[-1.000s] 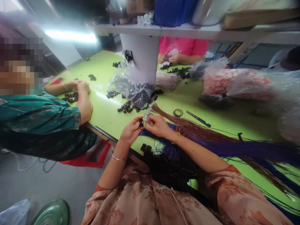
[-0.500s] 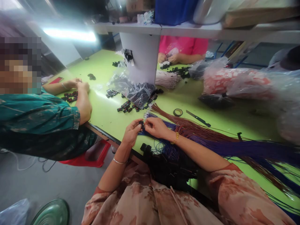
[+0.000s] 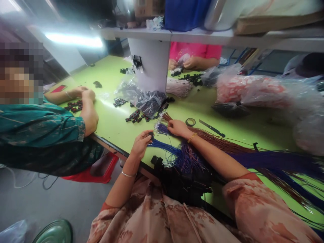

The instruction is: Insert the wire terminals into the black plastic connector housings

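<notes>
My left hand is closed round a small black connector, holding it above the near edge of the green table. Blue wires run from just beside that connector to a tangle of wire on the right. My right hand lies over the tip ends of the wire bundles, its fingers pinched together. Under and beside its fingertips are purple-blue wires and brown wires with bare, shiny ends. Whether a wire is between those fingers is too small to see.
Black connectors lie loose beside a clear plastic bag. A tape roll and a flat blade lie beyond the wires. Black parts are heaped at the front edge. Co-workers sit left and opposite.
My right hand has moved away from the connector, right and slightly up, onto the wire ends. My left hand has stayed nearly in place with the connector.
</notes>
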### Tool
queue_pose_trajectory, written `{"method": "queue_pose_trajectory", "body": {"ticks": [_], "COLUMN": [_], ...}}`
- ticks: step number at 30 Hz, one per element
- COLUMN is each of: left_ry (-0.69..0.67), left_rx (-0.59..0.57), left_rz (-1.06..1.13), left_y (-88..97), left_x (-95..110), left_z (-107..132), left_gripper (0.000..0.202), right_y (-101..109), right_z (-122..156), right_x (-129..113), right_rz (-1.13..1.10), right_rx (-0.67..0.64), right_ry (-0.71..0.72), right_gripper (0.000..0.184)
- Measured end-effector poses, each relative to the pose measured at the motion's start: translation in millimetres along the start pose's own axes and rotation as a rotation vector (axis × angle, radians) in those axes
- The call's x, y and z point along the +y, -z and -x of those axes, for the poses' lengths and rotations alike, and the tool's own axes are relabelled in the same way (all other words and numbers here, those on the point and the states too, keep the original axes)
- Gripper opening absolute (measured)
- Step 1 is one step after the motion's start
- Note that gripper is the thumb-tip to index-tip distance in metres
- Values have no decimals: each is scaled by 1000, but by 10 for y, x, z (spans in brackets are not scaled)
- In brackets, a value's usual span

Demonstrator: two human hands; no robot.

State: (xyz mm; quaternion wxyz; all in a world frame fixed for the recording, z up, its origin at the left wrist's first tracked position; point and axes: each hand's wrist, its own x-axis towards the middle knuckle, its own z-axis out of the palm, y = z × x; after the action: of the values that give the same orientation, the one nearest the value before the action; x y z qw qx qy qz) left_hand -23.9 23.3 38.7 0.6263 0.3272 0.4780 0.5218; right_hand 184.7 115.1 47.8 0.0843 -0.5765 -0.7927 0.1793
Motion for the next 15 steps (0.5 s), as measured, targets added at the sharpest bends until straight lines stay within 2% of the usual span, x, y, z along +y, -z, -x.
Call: {"method": "queue_pose_trajectory", "body": {"ticks": [3,9,12,15], "left_ry": [20,37,34,31], "left_rx": [-1,20,25,15], "left_rz": [32,121,176,214], "left_y": [-20,-67,-112,-154], "left_x": [-2,-36,-51,-68], "left_z": [-22,-53,-73,-88], "left_gripper": [31,26,23,24], "right_y": [-42,-7,30,31], "right_z": [0,105,121,106], "right_x": [45,-46,-118,-208], "right_rz": [43,153,16,-211], "right_rx": [-47,32,74,132], "right_ry": [32,54,70,167], "right_gripper": [19,25,21,15]}}
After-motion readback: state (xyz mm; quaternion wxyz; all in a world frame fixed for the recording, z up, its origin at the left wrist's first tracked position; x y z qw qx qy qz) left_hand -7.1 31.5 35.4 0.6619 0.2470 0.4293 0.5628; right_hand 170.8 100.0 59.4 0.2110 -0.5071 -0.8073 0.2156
